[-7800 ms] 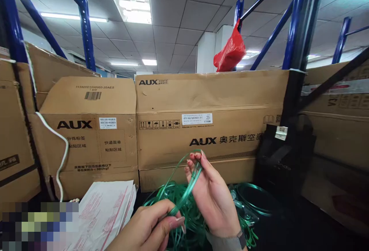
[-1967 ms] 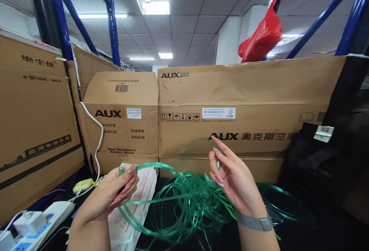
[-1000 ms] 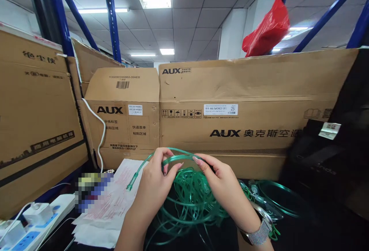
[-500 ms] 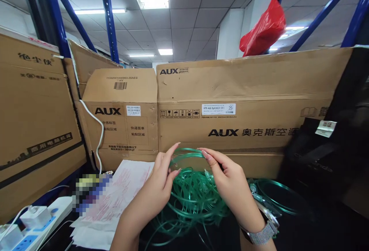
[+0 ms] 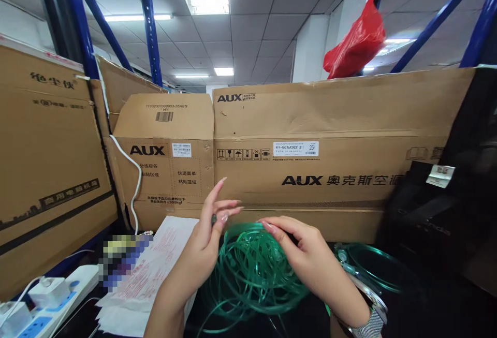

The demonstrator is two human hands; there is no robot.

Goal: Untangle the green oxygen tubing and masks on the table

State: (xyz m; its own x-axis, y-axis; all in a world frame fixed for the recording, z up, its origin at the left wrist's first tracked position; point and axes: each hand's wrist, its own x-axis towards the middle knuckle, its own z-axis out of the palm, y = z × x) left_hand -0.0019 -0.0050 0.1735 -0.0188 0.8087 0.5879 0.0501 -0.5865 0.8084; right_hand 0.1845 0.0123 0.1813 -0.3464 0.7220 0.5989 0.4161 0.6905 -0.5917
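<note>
A tangled coil of clear green tubing (image 5: 260, 270) lies on the dark surface in front of me. My right hand (image 5: 306, 247) is closed, its thumb and index finger pinching the top strands of that coil. To the left of the coil is my left hand (image 5: 207, 229), fingers stretched apart and raised. A small dark bit (image 5: 214, 219) shows between its thumb and index finger, too small to name. On my right wrist is a watch with a metal mesh band (image 5: 370, 307).
Another green tubing loop (image 5: 373, 265) lies to the right. White printed sheets (image 5: 143, 276) and a white power strip (image 5: 77, 281) are on the left. Cardboard boxes (image 5: 330, 115) wall off the back. A black bag (image 5: 419, 208) stands at right; a red bag (image 5: 355, 43) hangs above.
My left hand has moved left, away from the tubing, and its fingers have spread. The strands between the hands have dropped onto the coil. My right hand is slightly lower, still pinching tubing.
</note>
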